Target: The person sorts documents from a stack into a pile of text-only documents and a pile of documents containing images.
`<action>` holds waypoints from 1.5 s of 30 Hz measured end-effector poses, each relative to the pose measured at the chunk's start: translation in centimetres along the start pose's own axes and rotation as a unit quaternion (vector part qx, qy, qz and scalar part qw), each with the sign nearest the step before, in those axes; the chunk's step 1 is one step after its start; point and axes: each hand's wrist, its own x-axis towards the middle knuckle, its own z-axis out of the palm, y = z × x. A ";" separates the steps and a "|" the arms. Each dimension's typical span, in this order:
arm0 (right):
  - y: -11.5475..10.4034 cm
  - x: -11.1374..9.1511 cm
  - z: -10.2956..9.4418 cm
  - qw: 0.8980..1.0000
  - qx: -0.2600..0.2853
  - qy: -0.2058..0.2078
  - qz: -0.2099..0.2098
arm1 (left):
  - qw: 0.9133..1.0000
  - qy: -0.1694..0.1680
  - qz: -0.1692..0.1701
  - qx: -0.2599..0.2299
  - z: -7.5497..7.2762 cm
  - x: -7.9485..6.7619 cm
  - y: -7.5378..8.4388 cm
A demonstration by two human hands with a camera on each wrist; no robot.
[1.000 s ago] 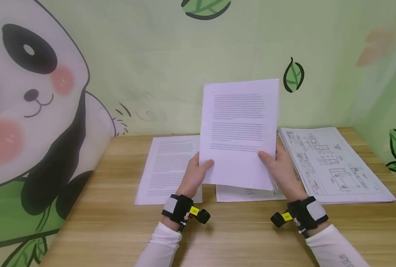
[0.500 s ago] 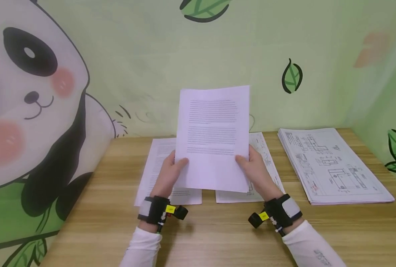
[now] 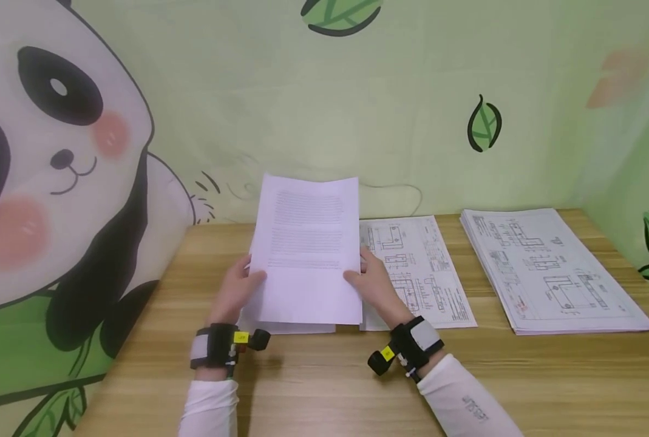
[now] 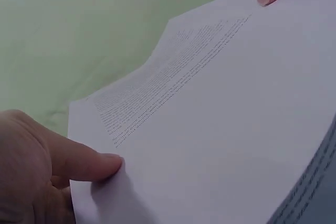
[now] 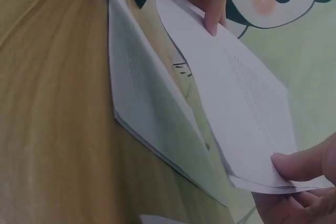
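Both hands hold a few printed paper sheets (image 3: pixel 306 255) by their two side edges, tilted up in front of the person. My left hand (image 3: pixel 232 295) pinches the left edge, its thumb lying on the blank lower part. On the opposite edge my right hand (image 3: pixel 380 287) grips the same way, with fingers behind the paper. Below them lies a stack of text pages (image 5: pixel 149 90) on the table; a gap shows between it and the held sheets (image 5: pixel 223 90) in the right wrist view. From the head, the held sheets cover most of that stack.
A pile of technical drawings (image 3: pixel 430 291) lies just right of the held sheets. Farther right on the wooden table (image 3: pixel 313 388) is a thicker pile of drawings (image 3: pixel 553 273). A green wall with a panda picture (image 3: pixel 78 145) stands behind and to the left.
Both hands have carried the sheets left and down, from over the middle drawings to over the left text pages. The middle drawings now show more fully.
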 end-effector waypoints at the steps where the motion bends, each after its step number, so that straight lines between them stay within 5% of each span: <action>1: 0.2 0.1 0.4 1.000 -0.007 0.002 0.003 | 1.000 0.004 0.001 0.005 -0.2 0.1 -0.3; 12: 1.7 0.3 2.9 1.000 -0.025 -0.004 -0.003 | 0.999 0.031 -0.026 0.021 -1.4 0.3 -2.4; 22: 1.9 0.0 3.6 0.998 -0.034 -0.059 -0.008 | 0.996 0.056 -0.051 0.038 -2.1 0.3 -3.4; 38: 1.5 0.1 3.0 0.996 -0.065 -0.055 0.029 | 0.995 0.068 -0.049 0.059 -1.9 0.7 -3.4; 45: 1.4 0.1 2.4 0.995 -0.074 -0.064 0.032 | 0.992 0.079 -0.077 0.068 -2.2 0.0 -2.6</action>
